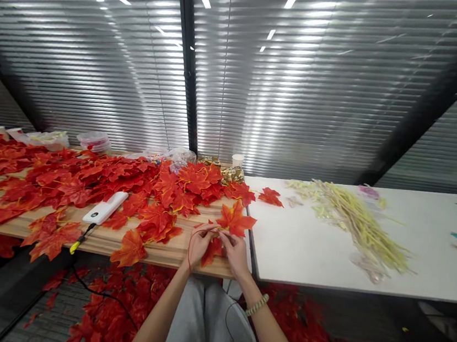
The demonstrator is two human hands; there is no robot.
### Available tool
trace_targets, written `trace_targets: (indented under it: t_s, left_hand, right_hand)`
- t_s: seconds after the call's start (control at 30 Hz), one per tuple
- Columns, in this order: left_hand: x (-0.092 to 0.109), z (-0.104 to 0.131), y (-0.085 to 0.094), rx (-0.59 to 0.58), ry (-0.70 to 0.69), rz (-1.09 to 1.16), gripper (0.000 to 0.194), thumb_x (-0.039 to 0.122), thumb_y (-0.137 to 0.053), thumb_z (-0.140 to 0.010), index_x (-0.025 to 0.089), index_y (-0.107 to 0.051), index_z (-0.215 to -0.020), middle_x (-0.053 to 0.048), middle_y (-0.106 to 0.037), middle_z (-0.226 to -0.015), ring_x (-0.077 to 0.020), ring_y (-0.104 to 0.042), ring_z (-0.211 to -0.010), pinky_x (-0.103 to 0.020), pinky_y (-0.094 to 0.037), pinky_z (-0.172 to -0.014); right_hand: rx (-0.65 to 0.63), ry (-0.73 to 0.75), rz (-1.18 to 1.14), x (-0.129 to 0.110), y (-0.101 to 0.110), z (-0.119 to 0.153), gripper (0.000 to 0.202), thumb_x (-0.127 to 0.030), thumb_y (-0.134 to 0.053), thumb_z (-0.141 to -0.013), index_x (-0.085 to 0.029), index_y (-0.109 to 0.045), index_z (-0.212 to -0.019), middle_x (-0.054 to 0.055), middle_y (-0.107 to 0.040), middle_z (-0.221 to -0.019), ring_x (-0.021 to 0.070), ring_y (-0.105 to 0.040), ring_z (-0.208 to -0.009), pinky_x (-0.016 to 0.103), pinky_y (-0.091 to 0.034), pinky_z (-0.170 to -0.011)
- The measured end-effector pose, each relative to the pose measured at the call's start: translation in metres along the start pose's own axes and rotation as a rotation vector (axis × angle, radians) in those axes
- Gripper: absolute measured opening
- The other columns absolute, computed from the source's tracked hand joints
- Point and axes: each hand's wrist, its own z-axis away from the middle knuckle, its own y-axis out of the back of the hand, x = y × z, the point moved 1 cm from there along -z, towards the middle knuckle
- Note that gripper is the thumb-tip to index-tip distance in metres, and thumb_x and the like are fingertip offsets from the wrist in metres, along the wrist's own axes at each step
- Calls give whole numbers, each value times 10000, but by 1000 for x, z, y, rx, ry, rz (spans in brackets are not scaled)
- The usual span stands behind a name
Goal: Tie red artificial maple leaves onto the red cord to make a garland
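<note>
My left hand [200, 243] is closed in a pinch at the front edge of the wooden table, with a thin reddish-brown cord [190, 245] looping from its fingers. Close beside it, my right hand [235, 254] is pinched at the stem of an orange-red artificial maple leaf [236, 219]; the fingertips of both hands nearly meet there. Another red leaf [212, 251] hangs between the hands, partly covered by them. More cord trails below my right wrist, over my lap. The exact join of stem and cord is too small to make out.
A heap of red artificial leaves [98, 177] spreads over the wooden table, with a white power bank [105, 207] and cable. A paper cup [237, 160] stands behind. Yellow stems [365, 226] lie on the white table [297, 251]. More leaves [120, 302] lie below.
</note>
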Motion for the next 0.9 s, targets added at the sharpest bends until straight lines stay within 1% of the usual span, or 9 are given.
trace_targets:
  t_s: [0.1,0.3,0.47,0.7,0.9]
  left_hand:
    - [0,0,0,-1,-10,-3,223,305,-526,-768,168,-673,-865,-63,-672,-904,-172,-606,-814,-290,-478,-774]
    - [-2,1,0,7,-2,-8,244,307,-506,-780,162,-664,-897,-68,-668,-899,-175,-608,-812,-297,-484,-765]
    - [-4,2,1,-32,18,0,256,311,-511,-782,164,-658,-932,-72,-662,-955,-174,-608,-822,-290,-484,-767]
    - [-8,1,1,-61,27,6,235,336,-537,-767,171,-664,-877,-68,-671,-920,-188,-598,-866,-308,-466,-815]
    - [-5,1,0,-52,26,16,267,372,-542,-762,159,-663,-869,-72,-666,-908,-183,-600,-855,-293,-472,-791]
  right_hand:
    - [3,-10,-18,1,0,0,324,-397,-581,-743,-113,-679,-866,15,-578,-570,103,-461,-495,218,-361,-480]
    - [28,-46,-54,1,0,0,332,-408,-608,-714,-118,-688,-856,47,-636,-634,121,-505,-521,234,-388,-497]
    - [24,-90,-125,-5,-1,1,315,-388,-638,-686,-116,-692,-837,66,-665,-682,128,-532,-557,244,-406,-532]
    - [45,-141,-186,-13,-1,3,308,-401,-666,-646,-115,-688,-760,41,-634,-606,101,-493,-487,218,-370,-461]
    - [52,-113,-178,-13,-1,3,285,-393,-663,-650,-122,-683,-734,29,-617,-580,98,-485,-489,224,-382,-490]
